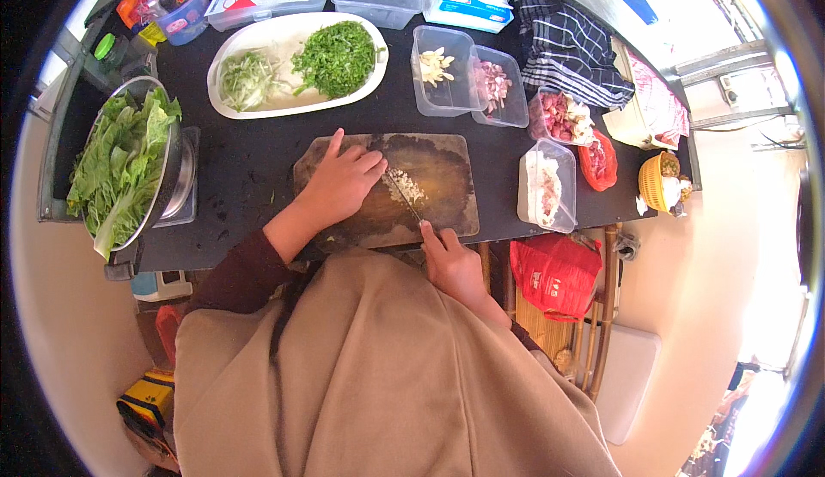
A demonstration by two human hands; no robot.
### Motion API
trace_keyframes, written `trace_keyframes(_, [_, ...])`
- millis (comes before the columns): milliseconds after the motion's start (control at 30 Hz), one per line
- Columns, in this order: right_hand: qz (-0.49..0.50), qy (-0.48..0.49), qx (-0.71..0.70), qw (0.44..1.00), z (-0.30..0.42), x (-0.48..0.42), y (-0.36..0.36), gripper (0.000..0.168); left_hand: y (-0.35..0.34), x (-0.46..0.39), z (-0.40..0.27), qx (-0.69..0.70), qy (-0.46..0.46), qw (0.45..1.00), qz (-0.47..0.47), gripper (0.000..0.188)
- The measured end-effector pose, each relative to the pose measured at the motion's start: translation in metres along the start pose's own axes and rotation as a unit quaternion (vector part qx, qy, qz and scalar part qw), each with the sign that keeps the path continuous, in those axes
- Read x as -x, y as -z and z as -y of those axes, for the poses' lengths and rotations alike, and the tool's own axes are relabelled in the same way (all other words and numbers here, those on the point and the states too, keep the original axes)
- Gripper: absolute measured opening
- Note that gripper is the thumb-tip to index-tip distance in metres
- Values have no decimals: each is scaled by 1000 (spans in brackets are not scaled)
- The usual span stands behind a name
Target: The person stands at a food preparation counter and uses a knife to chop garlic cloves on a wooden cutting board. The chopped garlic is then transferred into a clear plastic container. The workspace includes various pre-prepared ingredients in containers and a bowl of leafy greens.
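Note:
My right hand (454, 261) grips the handle of a kitchen knife (405, 191) near the front edge of a worn wooden cutting board (445, 161). The blade slants away to the upper left, across a small heap of finely chopped garlic (412, 187). At the blade's far end are the fingertips of my left hand (345, 177), its little finger raised apart. Whether those fingertips pinch the blade or only rest on it is hard to make out.
Behind the board stand a white oval tray (283, 113) of cut greens and plastic tubs with garlic cloves (435, 68) and sliced shallots (493, 84). A bowl of leafy greens (122, 161) overhangs the left side. Another tub (548, 187) and a red bag (598, 161) are right.

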State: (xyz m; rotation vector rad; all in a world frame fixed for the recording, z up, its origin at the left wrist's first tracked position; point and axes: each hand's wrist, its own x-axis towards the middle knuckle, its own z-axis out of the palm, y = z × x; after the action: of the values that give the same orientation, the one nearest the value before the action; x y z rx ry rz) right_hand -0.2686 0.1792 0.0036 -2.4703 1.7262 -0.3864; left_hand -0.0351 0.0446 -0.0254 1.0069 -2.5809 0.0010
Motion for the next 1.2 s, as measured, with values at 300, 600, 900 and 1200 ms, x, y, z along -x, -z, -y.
trace_keyframes(300, [-16,6,-70,997,4,-22,28,37,14,-5,6,-4,30,995,91,36])
trace_keyframes(600, [-24,6,-40,999,3,-7,-2,40,7,-2,5,-1,17,998,62,35])
trace_keyframes(900, [-5,3,-18,1000,-5,-5,22,38,9,-4,-5,-6,3,997,74,35])
trace_keyframes(1200, [-15,-1,-91,996,-12,-20,32,37,16,-10,-1,-15,13,996,90,36])
